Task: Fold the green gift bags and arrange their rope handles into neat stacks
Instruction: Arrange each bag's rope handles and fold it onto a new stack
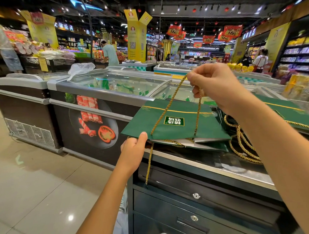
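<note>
Farthest back we see a row of glass-topped chest freezers (105, 94), the nearest bearing a picture of sliced meat and tomato. In front stands the worktop (204, 166), a dark cabinet with a steel front edge and two keyed drawers (170, 203). On it, at the right, lie further green bags (290, 110), flattened, with their gold rope loops (242, 147) spilling toward us in a loose tangle. At the worktop's left end we find the green gift bag (177, 128), folded flat, its printed label upside down to us. It rests on a lower flattened bag (203, 142) and overhangs the worktop's left edge. Its rope handle (169, 105) rises taut from two holes close to the bag's near edge. The right hand (214, 85), held above the bag, pinches the top of this handle between thumb and curled fingers. The left hand (133, 149) grips the bag's near left corner, thumb on top and fingers beneath. A second gold cord (149, 162) hangs from under the bag down the cabinet front.
</note>
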Demonstrator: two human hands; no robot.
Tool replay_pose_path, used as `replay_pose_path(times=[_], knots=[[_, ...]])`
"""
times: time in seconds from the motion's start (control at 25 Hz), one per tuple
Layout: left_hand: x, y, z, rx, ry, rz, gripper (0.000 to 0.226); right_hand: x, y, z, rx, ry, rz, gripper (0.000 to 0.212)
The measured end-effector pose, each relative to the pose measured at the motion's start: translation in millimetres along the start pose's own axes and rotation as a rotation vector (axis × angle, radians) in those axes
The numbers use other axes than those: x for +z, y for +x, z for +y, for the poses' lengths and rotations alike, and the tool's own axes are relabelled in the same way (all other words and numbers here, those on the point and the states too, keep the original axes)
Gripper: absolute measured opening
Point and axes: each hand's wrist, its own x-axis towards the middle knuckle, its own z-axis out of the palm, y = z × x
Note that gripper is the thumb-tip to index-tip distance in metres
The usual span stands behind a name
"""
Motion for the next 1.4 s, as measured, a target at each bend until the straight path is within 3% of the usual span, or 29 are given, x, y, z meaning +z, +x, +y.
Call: replay_pose_path(times=[0.12, 0.28, 0.48, 0.6, 0.72, 0.8, 0.88, 1.04, 1.16, 1.4], knots=[[-0.8, 0.3, 0.9, -0.006, 0.002, 0.013, 0.063, 7.4, 1.0, 15.2, 0.065, -0.076, 0.029, 0.012], [-1.2, 0.3, -2.1, 0.001, 0.017, 0.015, 0.062, 9.9, -6.8, 38.0, 0.023, -0.334, -0.001, 0.048], [-0.6, -6.4, 8.8, -0.02, 0.019, 0.048, 0.064, 30.4, -36.3, 51.8, -0.053, -0.532, -0.437, 0.056], [-0.1, -5.0, 3.5, -0.014, 0.039, 0.043, 0.08, 50.5, -52.8, 59.4, -0.119, -0.72, -0.537, 0.071], [1.1, -2.0, -3.3, -0.013, 0.055, 0.06, 0.088, 69.2, -60.0, 71.4, -0.249, -1.056, -0.443, 0.064], [0.2, -2.8, -2.3, 0.013, 0.034, 0.036, 0.091, 77.0, -61.9, 71.9, -0.298, -1.141, -0.378, 0.052], [0.9, -4.2, 0.5, 0.042, 0.001, 0.034, 0.075, 80.5, -61.8, 67.3, -0.322, -1.133, -0.332, 0.045], [0.0, -11.0, 9.0, 0.165, 0.074, 0.053, 0.022, 67.0, -50.0, 55.9, -0.322, -0.99, -0.161, 0.034], [-0.3, -12.1, 5.8, 0.239, 0.162, 0.045, 0.009, 44.2, -40.4, 43.0, -0.311, -0.836, -0.05, 0.038], [-3.7, -20.0, 35.1, 0.142, 0.242, 0.067, 0.008, 0.8, -33.3, 26.2, -0.406, -0.452, 0.265, 0.032]])
